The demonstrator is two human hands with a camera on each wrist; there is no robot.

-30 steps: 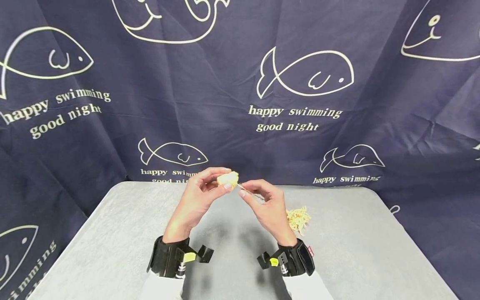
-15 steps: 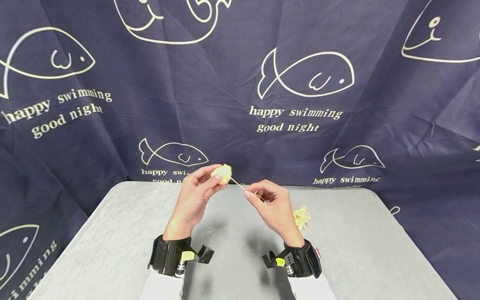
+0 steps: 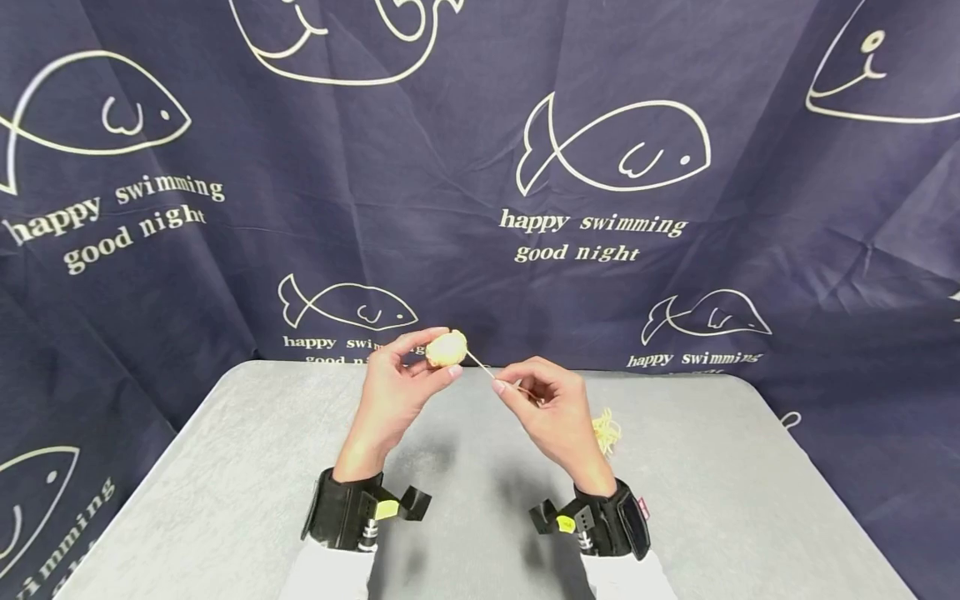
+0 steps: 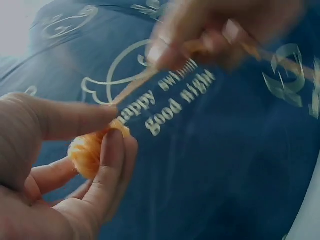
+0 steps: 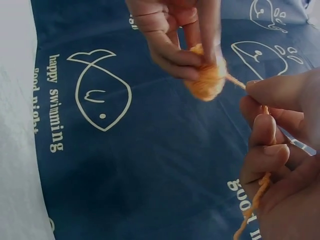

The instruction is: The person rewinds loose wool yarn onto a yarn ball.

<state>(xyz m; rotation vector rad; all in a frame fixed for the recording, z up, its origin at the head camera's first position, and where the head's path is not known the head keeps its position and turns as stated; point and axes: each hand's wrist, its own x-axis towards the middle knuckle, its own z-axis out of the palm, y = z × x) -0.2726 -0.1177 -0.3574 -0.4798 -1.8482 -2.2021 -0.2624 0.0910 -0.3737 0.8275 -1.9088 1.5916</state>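
The left hand [image 3: 393, 387] pinches a small, pale yellow yarn ball [image 3: 446, 348] above the grey counter [image 3: 225, 483]; the right hand [image 3: 551, 412] pinches its strand [image 3: 480, 364]. A loose yarn heap [image 3: 606, 432], seemingly modest, remains unwound.

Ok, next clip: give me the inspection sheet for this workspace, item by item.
Surface: grey table, covered with a lightly textured cloth.
Job's things: small yellow yarn ball held above the table; a yarn strand runs taut from it to the other hand; a loose yarn pile lies on the table.
Clutter: nothing seen.
Grippers: left hand pinches the yarn ball between its fingertips; right hand pinches the yarn strand.
Cables: nothing seen; black wrist mounts on both forearms.
Surroundings: navy backdrop cloth printed with white fish and the words "happy swimming good night".
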